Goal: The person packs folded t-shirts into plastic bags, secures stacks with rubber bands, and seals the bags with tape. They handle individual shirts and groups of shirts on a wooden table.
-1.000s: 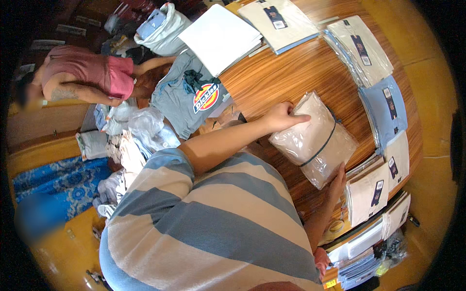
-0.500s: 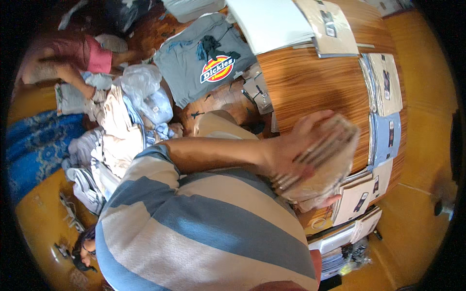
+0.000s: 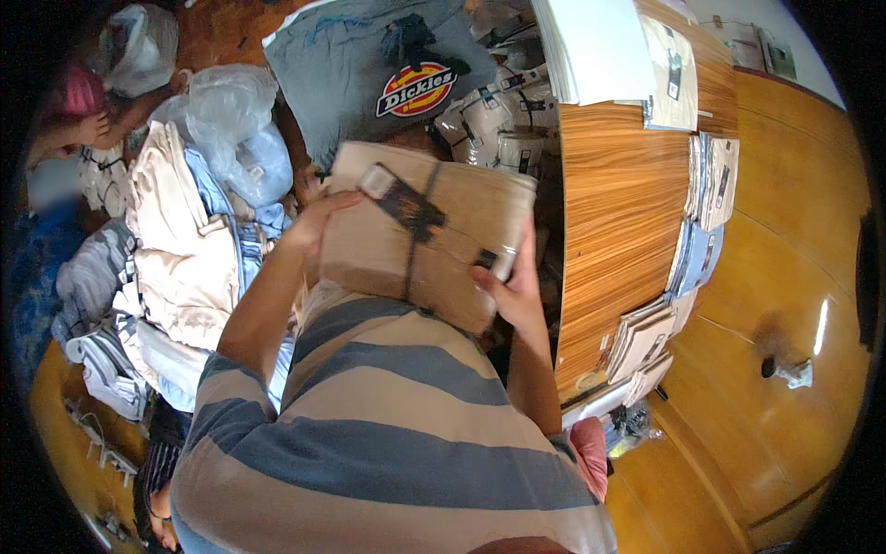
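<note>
A thick bundle of folded beige garments (image 3: 365,245) is held in front of my chest, a dark band across its top and a dark label lying at a slant beside it. My left hand (image 3: 318,222) grips its left edge with the thumb on top. At the right edge, my right hand (image 3: 519,291) clasps it, thumb on the upper face and fingers along the side. The underside of the bundle is hidden.
Right of me stands a wood-grain table (image 3: 628,212) with folded garment stacks (image 3: 711,185) along its far edge and white sheets (image 3: 600,51) on top. Beyond lies a grey printed cloth (image 3: 341,74). Left are piled clothes (image 3: 180,258), a clear plastic bag (image 3: 231,102) and another person's arm (image 3: 129,115).
The bundle has moved left from over the table to before my chest. My left arm, stretched rightward earlier, is drawn back, and both hands now hold opposite sides. My view has shifted.
</note>
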A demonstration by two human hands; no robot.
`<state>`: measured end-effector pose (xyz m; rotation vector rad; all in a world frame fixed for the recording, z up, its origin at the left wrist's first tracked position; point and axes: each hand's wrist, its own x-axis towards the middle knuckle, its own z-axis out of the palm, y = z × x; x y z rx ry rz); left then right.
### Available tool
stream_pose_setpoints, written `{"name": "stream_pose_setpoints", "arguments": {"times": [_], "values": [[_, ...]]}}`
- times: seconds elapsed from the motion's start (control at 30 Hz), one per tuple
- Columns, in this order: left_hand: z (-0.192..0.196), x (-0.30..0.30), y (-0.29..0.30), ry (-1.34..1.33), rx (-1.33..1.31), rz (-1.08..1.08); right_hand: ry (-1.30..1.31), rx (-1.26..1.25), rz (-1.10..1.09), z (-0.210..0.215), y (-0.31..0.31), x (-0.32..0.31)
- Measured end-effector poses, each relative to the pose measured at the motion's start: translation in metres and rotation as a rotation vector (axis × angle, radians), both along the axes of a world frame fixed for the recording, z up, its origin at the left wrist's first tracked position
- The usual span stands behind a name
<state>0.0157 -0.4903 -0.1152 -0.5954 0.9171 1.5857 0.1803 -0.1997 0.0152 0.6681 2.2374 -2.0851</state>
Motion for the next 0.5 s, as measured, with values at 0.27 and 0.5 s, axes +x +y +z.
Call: {"name": "stream_pose_setpoints", "arguments": {"times": [0.27, 0.5], "values": [[-0.114, 0.030, -0.104, -0.116, 0.193, 0.259, 0.013, 1.091, 0.061, -0.049, 0.111, -0.051], [-0.184, 0.028, -0.029, -0.040, -0.086, -0.034, -0.088, 1.279, 0.249, -0.099, 0.169, -0.057]]}}
